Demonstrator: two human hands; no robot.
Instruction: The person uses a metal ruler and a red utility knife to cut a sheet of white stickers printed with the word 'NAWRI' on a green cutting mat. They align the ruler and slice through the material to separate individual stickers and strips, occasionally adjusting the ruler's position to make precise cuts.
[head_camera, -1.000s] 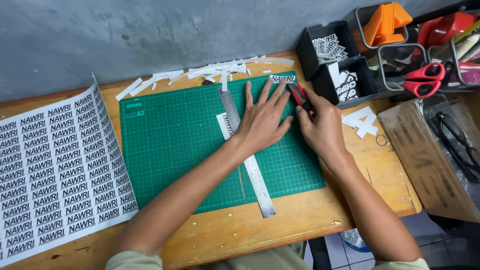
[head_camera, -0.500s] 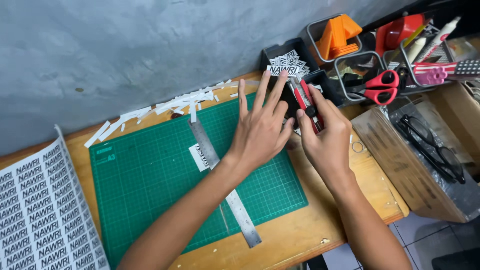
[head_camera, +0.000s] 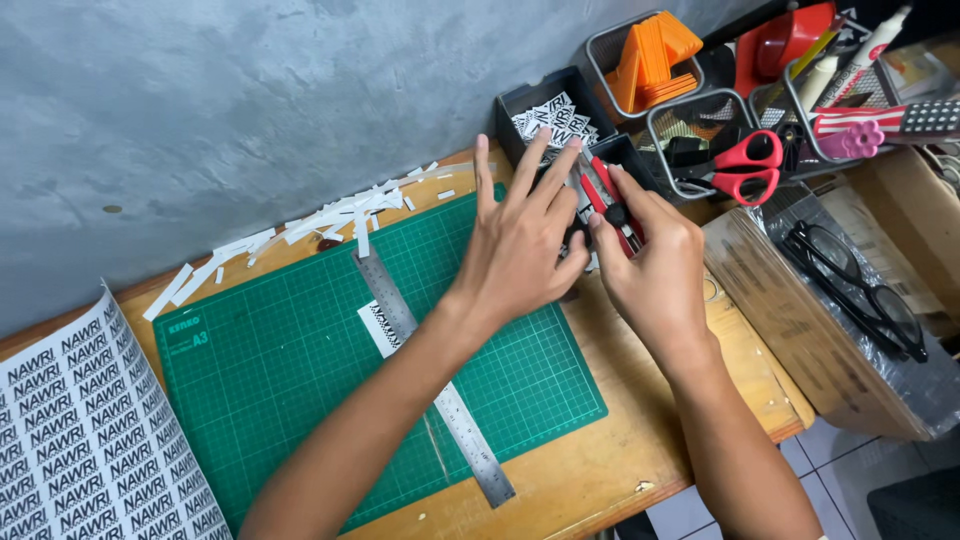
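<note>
A cutting mat (head_camera: 300, 370) lies on the worktop (head_camera: 690, 440), with a steel ruler (head_camera: 430, 375) running diagonally across it and over a cut label (head_camera: 378, 328). Paper offcuts (head_camera: 300, 225) lie behind the mat along the wall. A printed label sheet (head_camera: 70, 440) lies left of the mat. Both hands meet at the mat's far right corner: the left hand (head_camera: 520, 245) beside the right hand (head_camera: 650, 265), which holds a utility knife (head_camera: 610, 200). Behind them stands a box of cut labels (head_camera: 550, 115); scissors (head_camera: 735, 165) lie to its right.

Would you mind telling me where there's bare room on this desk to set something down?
Free: the green cutting mat left of the steel ruler, and its corner right of the ruler. Crowded: paper strips along the wall, and the bins where both hands work.
</note>
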